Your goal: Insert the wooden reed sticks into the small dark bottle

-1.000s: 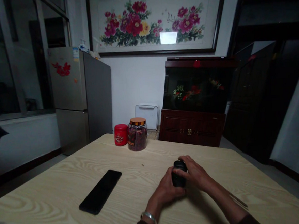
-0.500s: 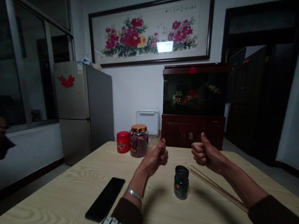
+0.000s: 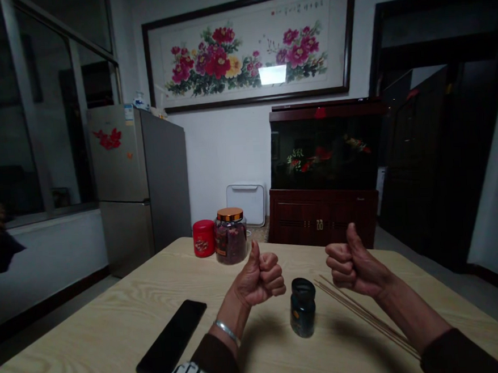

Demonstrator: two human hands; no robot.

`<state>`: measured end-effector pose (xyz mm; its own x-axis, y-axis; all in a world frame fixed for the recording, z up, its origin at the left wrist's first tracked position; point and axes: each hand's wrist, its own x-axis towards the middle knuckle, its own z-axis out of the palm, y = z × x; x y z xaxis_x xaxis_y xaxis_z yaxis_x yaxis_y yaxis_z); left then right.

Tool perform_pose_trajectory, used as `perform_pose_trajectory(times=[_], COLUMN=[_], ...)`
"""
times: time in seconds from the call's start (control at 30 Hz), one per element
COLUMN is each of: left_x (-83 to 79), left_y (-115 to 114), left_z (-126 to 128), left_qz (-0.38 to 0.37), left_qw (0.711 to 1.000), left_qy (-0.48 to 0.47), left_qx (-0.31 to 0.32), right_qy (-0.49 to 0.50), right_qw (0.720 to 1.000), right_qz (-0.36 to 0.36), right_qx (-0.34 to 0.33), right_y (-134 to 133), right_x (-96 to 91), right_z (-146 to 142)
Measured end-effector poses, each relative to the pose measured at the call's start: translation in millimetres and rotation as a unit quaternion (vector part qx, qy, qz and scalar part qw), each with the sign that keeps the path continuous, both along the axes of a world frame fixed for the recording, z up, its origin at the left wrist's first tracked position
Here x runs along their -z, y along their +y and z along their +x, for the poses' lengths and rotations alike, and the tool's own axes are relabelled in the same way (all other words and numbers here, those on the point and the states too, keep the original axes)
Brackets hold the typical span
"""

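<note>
My left hand and my right hand are both raised above the wooden table, each curled into a fist with the thumb pointing up and nothing in it. Between them, on the table, stands a small dark jar with a black lid, untouched. Several thin sticks lie on the table under my right forearm. A black phone lies flat to the left of my left arm.
At the table's far edge stand a red tin and a glass jar with a copper lid. Beyond are a grey fridge, a fish tank on a wooden cabinet and a framed flower painting.
A second ago both hands were wrapped round the small dark jar. They let it go, rose and closed into fists; the thumbs now stand fully upright.
</note>
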<state>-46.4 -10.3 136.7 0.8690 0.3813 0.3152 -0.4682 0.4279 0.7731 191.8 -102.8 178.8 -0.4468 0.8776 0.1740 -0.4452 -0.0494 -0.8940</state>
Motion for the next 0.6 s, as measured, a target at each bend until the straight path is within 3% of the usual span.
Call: perform_pose_trajectory(times=[0.23,0.33,0.4,0.5,0.57,0.6], left_x=[10.1,16.1,27.3,55.9,79.0,89.9], left_y=[9,12,14,14,11,9], left_z=[7,8,9,16,25,32], left_qz=[-0.003,0.003,0.000,0.019,0.070,0.102], left_qw=[1.000,0.999,0.995,0.968,0.948,0.947], left_qy=[-0.011,0.005,0.015,0.073,0.145,0.161], left_qx=[0.009,-0.036,-0.100,-0.239,-0.275,-0.258], right_qy=[-0.012,-0.051,-0.118,-0.295,-0.436,-0.503], right_qw=[1.000,0.998,0.986,0.922,0.844,0.799], right_qz=[-0.007,-0.006,-0.017,-0.002,0.058,0.095], right_qx=[-0.004,0.042,0.112,0.252,0.306,0.315], right_y=[7,8,9,10,9,8], right_x=[6.9,12.1,20.7,38.9,49.7,53.3], right_z=[7,11,13,13,8,3])
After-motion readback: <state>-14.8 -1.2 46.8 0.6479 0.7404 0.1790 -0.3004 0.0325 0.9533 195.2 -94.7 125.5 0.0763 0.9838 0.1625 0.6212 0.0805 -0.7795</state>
